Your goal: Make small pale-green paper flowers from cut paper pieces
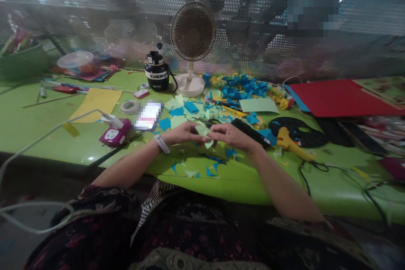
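Observation:
Between my two hands is a small piece of pale green paper [204, 131], held above the front half of the green table. My left hand [185, 133] pinches its left side, and my right hand [226, 134] grips it from the right with fingers closed. Whether the paper is folded is hard to make out. Blue, yellow and pale green paper scraps [190, 112] lie just beyond my hands. More blue snippets [211, 171] are scattered near the table's front edge. To the right of my right hand lies a black case-like object [251, 132].
A yellow glue gun [292, 145] with a cord lies at right, near red sheets [344, 97]. At the back stand a fan [193, 33] and a black bottle [157, 74]. Leftward are a lit phone [148, 116], tape roll [130, 106], purple power socket [115, 133] and yellow sheet [96, 105].

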The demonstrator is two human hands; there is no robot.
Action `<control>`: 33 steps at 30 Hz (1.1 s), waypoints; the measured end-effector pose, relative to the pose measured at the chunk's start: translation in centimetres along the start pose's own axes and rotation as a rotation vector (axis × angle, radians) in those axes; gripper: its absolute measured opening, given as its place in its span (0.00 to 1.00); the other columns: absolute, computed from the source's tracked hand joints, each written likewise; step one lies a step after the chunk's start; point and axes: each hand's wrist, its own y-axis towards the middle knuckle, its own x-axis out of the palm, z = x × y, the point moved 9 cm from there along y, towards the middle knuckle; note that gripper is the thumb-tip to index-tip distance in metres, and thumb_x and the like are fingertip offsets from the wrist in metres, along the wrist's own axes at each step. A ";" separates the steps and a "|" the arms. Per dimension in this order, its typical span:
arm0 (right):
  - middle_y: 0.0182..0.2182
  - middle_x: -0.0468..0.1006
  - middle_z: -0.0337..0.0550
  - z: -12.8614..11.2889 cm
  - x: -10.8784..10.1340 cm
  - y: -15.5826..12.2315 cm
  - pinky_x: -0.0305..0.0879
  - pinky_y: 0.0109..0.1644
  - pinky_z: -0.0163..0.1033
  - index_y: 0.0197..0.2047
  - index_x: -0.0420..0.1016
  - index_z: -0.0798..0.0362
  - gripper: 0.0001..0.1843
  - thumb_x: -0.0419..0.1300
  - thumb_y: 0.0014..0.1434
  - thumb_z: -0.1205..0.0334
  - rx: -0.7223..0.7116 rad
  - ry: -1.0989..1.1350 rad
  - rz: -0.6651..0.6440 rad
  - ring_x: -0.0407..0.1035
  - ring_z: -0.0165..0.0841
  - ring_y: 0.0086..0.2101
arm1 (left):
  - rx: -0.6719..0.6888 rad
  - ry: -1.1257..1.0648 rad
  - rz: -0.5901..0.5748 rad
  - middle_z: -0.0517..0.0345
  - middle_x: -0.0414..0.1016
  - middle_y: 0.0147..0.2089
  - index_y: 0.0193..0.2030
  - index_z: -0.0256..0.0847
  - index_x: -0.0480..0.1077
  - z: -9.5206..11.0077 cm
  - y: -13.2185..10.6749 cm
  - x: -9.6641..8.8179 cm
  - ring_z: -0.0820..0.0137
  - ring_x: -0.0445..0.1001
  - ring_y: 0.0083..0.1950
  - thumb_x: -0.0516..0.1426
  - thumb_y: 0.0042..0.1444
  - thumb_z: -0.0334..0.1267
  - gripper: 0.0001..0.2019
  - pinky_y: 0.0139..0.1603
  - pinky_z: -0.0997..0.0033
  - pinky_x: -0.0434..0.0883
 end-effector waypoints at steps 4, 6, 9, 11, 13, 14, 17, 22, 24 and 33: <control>0.24 0.79 0.41 0.1 -0.8 0.0 0.70 0.38 0.40 0.30 0.74 0.53 0.16 0.63 0.56 0.48 0.019 0.037 0.025 0.74 0.33 0.28 | 0.014 0.023 0.034 0.56 0.78 0.30 0.33 0.33 0.74 0.4 0.1 -1.0 0.75 0.75 0.31 0.69 0.49 0.44 0.15 0.36 0.73 0.71; 0.24 0.78 0.41 0.2 -1.1 0.1 0.70 0.37 0.40 0.29 0.74 0.53 0.16 0.63 0.55 0.48 0.007 0.017 0.071 0.73 0.33 0.27 | 0.038 -0.005 0.080 0.56 0.77 0.30 0.33 0.32 0.73 0.6 0.2 -1.4 0.75 0.74 0.31 0.68 0.50 0.45 0.16 0.37 0.72 0.71; 0.24 0.78 0.42 0.0 -1.9 0.1 0.70 0.36 0.40 0.29 0.74 0.53 0.15 0.61 0.56 0.49 -0.048 -0.042 0.231 0.73 0.33 0.27 | 0.108 -0.071 0.220 0.62 0.73 0.30 0.33 0.34 0.70 1.0 0.1 -2.4 0.77 0.72 0.32 0.69 0.49 0.43 0.17 0.39 0.73 0.70; 0.25 0.78 0.42 -0.2 -2.2 0.1 0.70 0.35 0.40 0.29 0.74 0.53 0.14 0.60 0.57 0.50 -0.077 -0.090 0.313 0.74 0.34 0.27 | 0.156 -0.067 0.310 0.65 0.70 0.29 0.36 0.35 0.68 1.0 0.0 -3.0 0.78 0.72 0.32 0.71 0.46 0.41 0.18 0.38 0.75 0.69; 0.26 0.78 0.42 -0.3 -2.2 0.1 0.70 0.36 0.40 0.30 0.74 0.53 0.14 0.59 0.57 0.51 -0.087 -0.121 0.338 0.74 0.34 0.27 | 0.182 -0.057 0.340 0.63 0.72 0.32 0.42 0.36 0.67 0.8 0.0 -3.1 0.76 0.73 0.34 0.70 0.47 0.39 0.21 0.39 0.74 0.71; 0.26 0.78 0.42 -0.4 -2.1 0.1 0.70 0.36 0.40 0.29 0.75 0.53 0.13 0.59 0.56 0.51 -0.091 -0.127 0.343 0.74 0.34 0.27 | 0.188 -0.063 0.340 0.61 0.73 0.33 0.47 0.36 0.67 0.6 0.1 -3.0 0.74 0.75 0.36 0.69 0.48 0.39 0.22 0.41 0.72 0.72; 0.27 0.80 0.43 -0.4 -2.2 0.0 0.71 0.35 0.39 0.28 0.75 0.53 0.12 0.59 0.55 0.53 -0.105 -0.109 0.390 0.75 0.34 0.26 | 0.204 -0.086 0.332 0.57 0.75 0.39 0.57 0.37 0.65 0.1 0.1 -2.9 0.71 0.76 0.40 0.65 0.53 0.39 0.26 0.45 0.66 0.75; 0.24 0.80 0.41 -0.2 -2.1 0.0 0.72 0.33 0.39 0.25 0.75 0.53 0.11 0.59 0.54 0.55 -0.113 -0.115 0.436 0.74 0.33 0.24 | 0.257 -0.040 0.391 0.55 0.73 0.43 0.57 0.38 0.68 0.3 -0.1 -2.9 0.71 0.75 0.42 0.59 0.58 0.37 0.20 0.45 0.67 0.77; 0.22 0.79 0.41 -0.1 -2.0 0.1 0.72 0.32 0.39 0.25 0.75 0.53 0.10 0.59 0.53 0.56 -0.096 -0.136 0.442 0.74 0.33 0.23 | 0.283 -0.016 0.409 0.54 0.74 0.44 0.57 0.38 0.69 0.5 -0.2 -3.0 0.71 0.75 0.43 0.58 0.59 0.36 0.19 0.45 0.67 0.77; 0.22 0.76 0.40 0.1 -3.8 -0.7 0.72 0.32 0.39 0.25 0.72 0.52 0.14 0.61 0.54 0.50 -0.084 -0.032 0.557 0.72 0.33 0.24 | 0.349 0.080 0.387 0.48 0.75 0.55 0.54 0.38 0.73 0.6 0.2 -3.1 0.69 0.77 0.48 0.58 0.59 0.30 0.16 0.49 0.66 0.77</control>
